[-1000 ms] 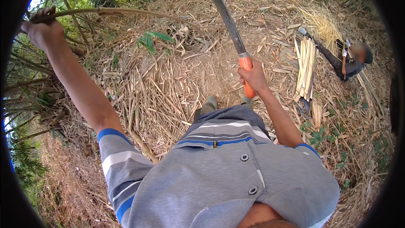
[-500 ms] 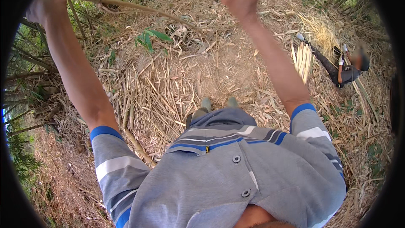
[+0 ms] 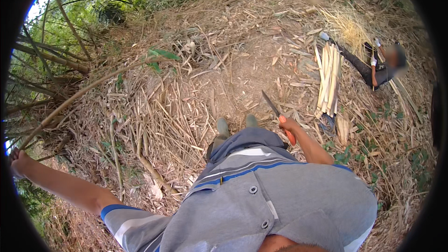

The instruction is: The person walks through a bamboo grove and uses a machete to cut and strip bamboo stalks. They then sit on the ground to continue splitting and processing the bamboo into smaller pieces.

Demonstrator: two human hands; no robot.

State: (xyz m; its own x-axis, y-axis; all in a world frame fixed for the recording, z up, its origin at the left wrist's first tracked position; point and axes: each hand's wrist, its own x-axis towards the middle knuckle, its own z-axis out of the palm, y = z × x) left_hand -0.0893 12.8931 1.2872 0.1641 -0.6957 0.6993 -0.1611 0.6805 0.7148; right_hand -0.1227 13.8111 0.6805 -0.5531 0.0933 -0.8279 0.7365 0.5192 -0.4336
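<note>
My left hand [image 3: 19, 162] is stretched far out to the left and grips the end of a long thin bamboo stem [image 3: 88, 91] that bends up toward a leafy tip near the middle of the view. My right hand [image 3: 290, 127] is low beside my hip, closed on the orange handle of a long machete [image 3: 273, 106] whose blade points up and away over the ground. My grey striped shirt fills the bottom of the picture.
Dry bamboo litter covers the ground. A bundle of split pale bamboo strips [image 3: 328, 79] lies at the right. Another person [image 3: 380, 67] sits beyond it. Standing bamboo stems [image 3: 51, 58] crowd the left edge.
My right hand swung up overhead with the machete, then came down to hip level. My left hand pulled the stem down and outward to the left.
</note>
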